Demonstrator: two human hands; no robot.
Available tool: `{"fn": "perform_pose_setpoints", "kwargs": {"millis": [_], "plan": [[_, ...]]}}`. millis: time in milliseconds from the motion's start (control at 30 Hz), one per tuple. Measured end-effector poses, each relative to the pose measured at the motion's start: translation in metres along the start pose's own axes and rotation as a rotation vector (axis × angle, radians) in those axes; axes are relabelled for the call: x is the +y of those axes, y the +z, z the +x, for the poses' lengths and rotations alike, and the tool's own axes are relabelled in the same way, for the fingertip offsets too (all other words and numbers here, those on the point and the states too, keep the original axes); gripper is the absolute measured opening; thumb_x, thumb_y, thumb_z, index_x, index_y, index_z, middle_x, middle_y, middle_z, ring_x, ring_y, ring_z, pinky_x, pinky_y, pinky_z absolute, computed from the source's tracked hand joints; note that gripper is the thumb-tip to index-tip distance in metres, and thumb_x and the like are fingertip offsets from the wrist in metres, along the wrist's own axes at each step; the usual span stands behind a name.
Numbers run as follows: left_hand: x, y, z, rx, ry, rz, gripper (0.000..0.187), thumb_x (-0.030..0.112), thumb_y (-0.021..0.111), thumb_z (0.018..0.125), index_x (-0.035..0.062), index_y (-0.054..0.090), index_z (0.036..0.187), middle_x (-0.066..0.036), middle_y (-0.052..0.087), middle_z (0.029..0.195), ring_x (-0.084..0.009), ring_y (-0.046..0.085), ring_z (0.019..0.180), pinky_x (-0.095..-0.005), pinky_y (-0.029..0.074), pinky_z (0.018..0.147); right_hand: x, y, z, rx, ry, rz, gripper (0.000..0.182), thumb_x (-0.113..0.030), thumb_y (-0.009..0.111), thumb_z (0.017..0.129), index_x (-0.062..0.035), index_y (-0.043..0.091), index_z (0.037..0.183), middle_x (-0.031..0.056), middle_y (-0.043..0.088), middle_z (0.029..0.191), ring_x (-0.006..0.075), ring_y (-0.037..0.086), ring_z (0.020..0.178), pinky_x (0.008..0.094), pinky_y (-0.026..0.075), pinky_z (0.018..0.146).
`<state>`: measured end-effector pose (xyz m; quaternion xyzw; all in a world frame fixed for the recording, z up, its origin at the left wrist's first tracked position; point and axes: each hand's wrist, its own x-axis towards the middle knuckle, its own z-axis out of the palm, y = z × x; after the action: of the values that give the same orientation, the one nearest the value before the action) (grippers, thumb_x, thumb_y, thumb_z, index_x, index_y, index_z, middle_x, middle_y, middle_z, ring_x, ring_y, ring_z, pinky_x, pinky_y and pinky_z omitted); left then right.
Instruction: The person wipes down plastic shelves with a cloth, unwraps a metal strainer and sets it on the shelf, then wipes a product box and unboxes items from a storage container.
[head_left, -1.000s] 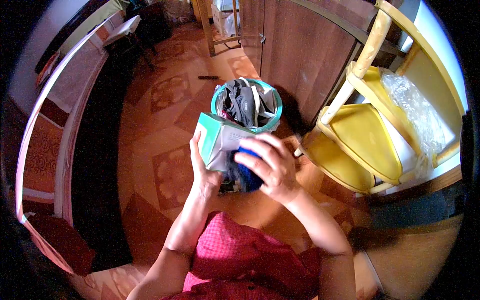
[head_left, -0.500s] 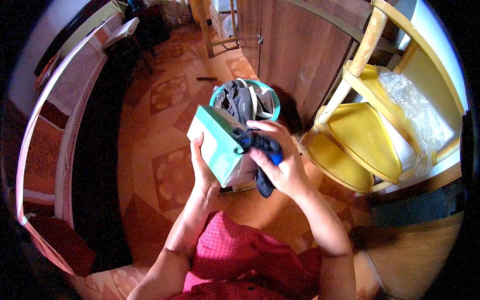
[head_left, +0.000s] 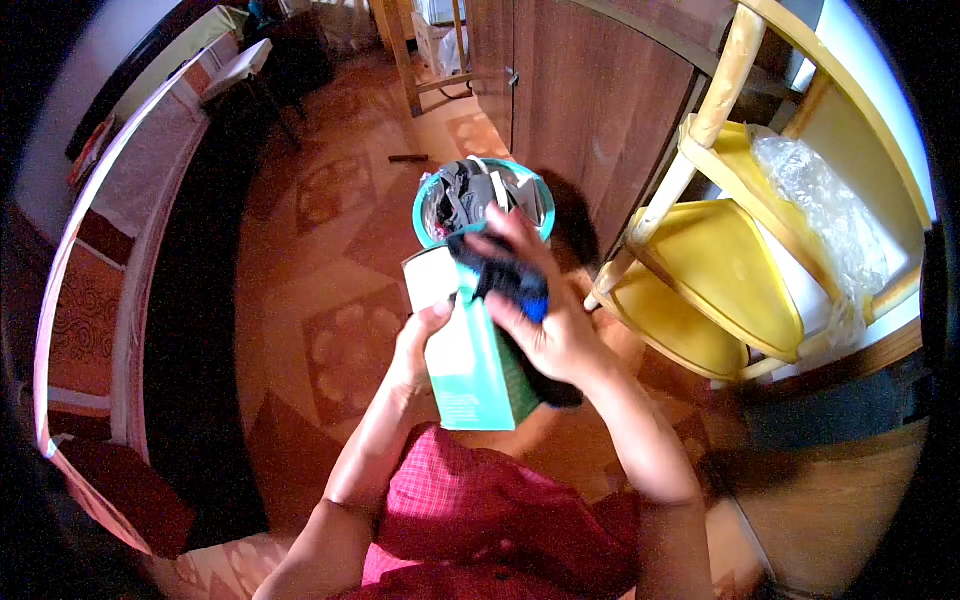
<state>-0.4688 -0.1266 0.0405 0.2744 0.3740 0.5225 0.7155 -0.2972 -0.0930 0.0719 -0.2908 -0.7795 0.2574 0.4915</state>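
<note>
My left hand [head_left: 415, 345] grips a white and green cardboard box [head_left: 465, 375] by its left side, thumb on the near face. The box is held upright in front of my body. A black cloth with a blue patch [head_left: 500, 278] is bunched in my right hand [head_left: 550, 325], pressed against the box's upper right edge. Part of the dark cloth hangs behind the box. My right fingers are smeared by motion, but the thumb lies over the cloth. Just beyond the box stands a round bin with a teal rim [head_left: 420, 222], filled with dark and white items [head_left: 465, 195].
On the right stands a wooden rack with yellow shelves [head_left: 720, 275] and clear plastic wrap [head_left: 825, 200]. A brown wooden cabinet [head_left: 600, 100] rises behind the bin. A small dark stick [head_left: 408, 158] lies on the patterned floor [head_left: 350, 260]. A pale-framed mirror [head_left: 95, 170] is at left.
The box has turned from a tilt to nearly upright, its broad white face now toward me. My right hand has moved slightly left and rubs or presses the cloth along the box.
</note>
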Motion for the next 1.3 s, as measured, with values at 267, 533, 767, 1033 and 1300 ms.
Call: {"fn": "perform_pose_setpoints", "kwargs": {"millis": [267,533,767,1033,1300], "plan": [[-0.001,0.0,0.002,-0.005,0.085,0.067,0.072,0.038,0.056,0.073,0.0006,0.034,0.131,-0.016,0.052,0.114,-0.0247,0.054,0.101,-0.034,0.046,0.086,0.045,0.015,-0.018,0.243,0.696,0.74,0.064,-0.053,0.038,0.091,0.0001,0.043,0.127,0.0091,0.049,0.124,0.0185,0.043,0.116,0.0308,0.031,0.1],[-0.001,-0.034,0.033,0.016,0.233,0.301,0.06,0.042,0.048,0.088,0.0048,0.033,0.132,-0.009,0.05,0.118,-0.0181,0.051,0.104,-0.0308,0.043,0.089,0.01,0.008,-0.022,0.277,0.749,0.688,0.058,-0.05,0.053,0.087,-0.0004,0.052,0.118,0.0051,0.055,0.113,0.0145,0.049,0.102,0.0285,0.038,0.091],[0.003,0.003,0.02,-0.105,0.557,0.709,0.093,0.047,0.069,0.074,0.0062,0.017,0.14,-0.014,0.039,0.13,-0.023,0.036,0.122,-0.0354,0.03,0.101,0.008,0.019,-0.025,0.518,0.453,0.273,0.033,-0.036,0.059,0.087,-0.0038,0.063,0.095,0.0023,0.063,0.082,0.0102,0.054,0.073,0.0266,0.043,0.068],[0.018,0.014,0.004,-0.049,0.282,0.378,0.088,0.025,0.078,0.067,0.0025,0.027,0.135,-0.014,0.051,0.12,-0.0229,0.05,0.112,-0.036,0.039,0.097,0.017,-0.024,-0.006,0.558,0.752,0.734,0.031,-0.039,0.06,0.085,-0.0091,0.062,0.093,-0.0041,0.057,0.075,0.006,0.051,0.061,0.0201,0.042,0.053],[0.013,0.015,0.007,-0.202,0.274,0.51,0.112,0.035,0.082,0.06,0.0059,0.012,0.143,-0.016,0.036,0.137,-0.0254,0.038,0.125,-0.0364,0.029,0.104,-0.005,-0.059,0.0,0.211,0.408,0.31,0.029,-0.024,0.064,0.084,-0.0026,0.062,0.103,0.0004,0.064,0.086,0.0071,0.055,0.076,0.0238,0.044,0.07]]}}
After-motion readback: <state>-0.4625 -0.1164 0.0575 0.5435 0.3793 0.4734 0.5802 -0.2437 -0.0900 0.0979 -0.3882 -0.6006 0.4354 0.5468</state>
